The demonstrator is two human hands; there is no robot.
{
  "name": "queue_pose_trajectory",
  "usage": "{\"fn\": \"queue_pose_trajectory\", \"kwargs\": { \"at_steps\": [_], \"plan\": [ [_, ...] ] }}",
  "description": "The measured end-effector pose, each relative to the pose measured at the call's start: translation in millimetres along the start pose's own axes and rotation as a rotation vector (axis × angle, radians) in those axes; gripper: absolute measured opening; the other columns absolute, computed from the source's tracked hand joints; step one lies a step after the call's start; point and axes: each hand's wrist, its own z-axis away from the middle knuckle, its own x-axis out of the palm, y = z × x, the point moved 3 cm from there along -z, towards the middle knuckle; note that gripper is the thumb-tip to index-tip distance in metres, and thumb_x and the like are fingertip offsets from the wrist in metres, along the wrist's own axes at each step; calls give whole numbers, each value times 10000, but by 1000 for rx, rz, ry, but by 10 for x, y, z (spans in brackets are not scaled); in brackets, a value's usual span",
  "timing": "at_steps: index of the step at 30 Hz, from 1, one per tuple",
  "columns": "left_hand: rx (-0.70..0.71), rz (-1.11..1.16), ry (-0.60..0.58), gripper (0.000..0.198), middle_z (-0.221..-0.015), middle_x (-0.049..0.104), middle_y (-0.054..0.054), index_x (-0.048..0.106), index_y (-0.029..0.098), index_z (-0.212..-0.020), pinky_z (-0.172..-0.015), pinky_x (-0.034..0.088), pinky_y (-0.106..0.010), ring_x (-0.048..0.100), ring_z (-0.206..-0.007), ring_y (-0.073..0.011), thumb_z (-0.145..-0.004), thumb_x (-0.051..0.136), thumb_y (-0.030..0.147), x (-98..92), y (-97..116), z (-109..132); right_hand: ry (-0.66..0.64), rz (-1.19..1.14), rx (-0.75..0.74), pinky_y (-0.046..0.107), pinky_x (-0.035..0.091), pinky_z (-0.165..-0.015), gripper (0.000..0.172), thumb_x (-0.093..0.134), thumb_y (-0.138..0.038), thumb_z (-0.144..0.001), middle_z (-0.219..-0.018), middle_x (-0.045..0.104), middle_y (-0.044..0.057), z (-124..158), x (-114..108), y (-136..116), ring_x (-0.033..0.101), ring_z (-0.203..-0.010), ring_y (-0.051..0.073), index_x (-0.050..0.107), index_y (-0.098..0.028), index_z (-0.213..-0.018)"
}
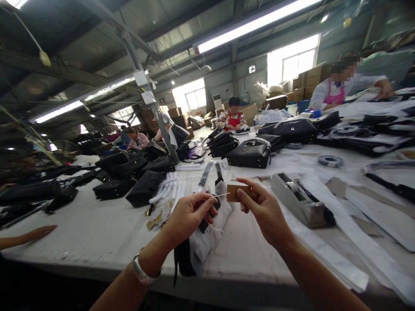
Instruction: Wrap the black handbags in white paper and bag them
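Note:
Between thumb and fingers, my right hand (259,205) pinches a small brown hang tag (234,193). A thin white string (221,195) runs from the tag's left edge to my left hand (196,211), whose fingers are closed on it. The string's loose end dangles below those fingers. Under and behind my hands, a black handbag (185,257) lies at the near table edge, partly covered by white wrapping paper (207,244). Its wrapped handle (206,172) stands up beyond my left hand. My fingers hide part of the bag.
A tape dispenser (301,201) stands right of my hands, near white paper strips (333,246). Left lie white padded rolls (170,185) and loose tags (157,218). Black handbags (249,153) fill the far table. Another person's hand (42,232) rests at left; co-workers sit beyond.

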Motion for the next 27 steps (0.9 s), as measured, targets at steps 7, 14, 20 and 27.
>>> {"fn": "queue_pose_trajectory", "kwargs": {
  "at_steps": [7,14,20,27],
  "plan": [
    [-47,517,24,247,-825,682,-23,665,172,-899,-810,552,-283,675,-764,-133,-856,681,414,-10,-28,-40,-30,-165,147,239,393,-565,431,734,-440,-828,-674,598,-24,164,-3,128,495,-578,99,665,-195,-1175],
    [-36,366,86,297,-854,647,-16,659,203,-1039,-444,418,-167,561,-591,-79,-852,666,435,23,-28,-53,-99,-425,380,191,472,-614,407,818,-389,-745,-926,689,16,258,116,174,576,-656,76,710,-229,-1104],
    [144,-27,112,333,-1441,494,-78,649,305,-1175,-476,391,-198,496,-587,-35,-854,660,394,56,55,53,-72,-561,440,144,468,-520,376,836,-297,-725,-825,683,4,266,122,97,566,-570,52,741,-222,-1081],
    [354,-234,140,153,-1568,346,-29,773,299,-909,-562,447,-278,468,-613,-80,-768,768,359,64,108,125,-27,-623,459,132,532,-612,262,801,-262,-763,-914,730,16,263,71,88,609,-624,50,770,-229,-1021]
  ]
}}
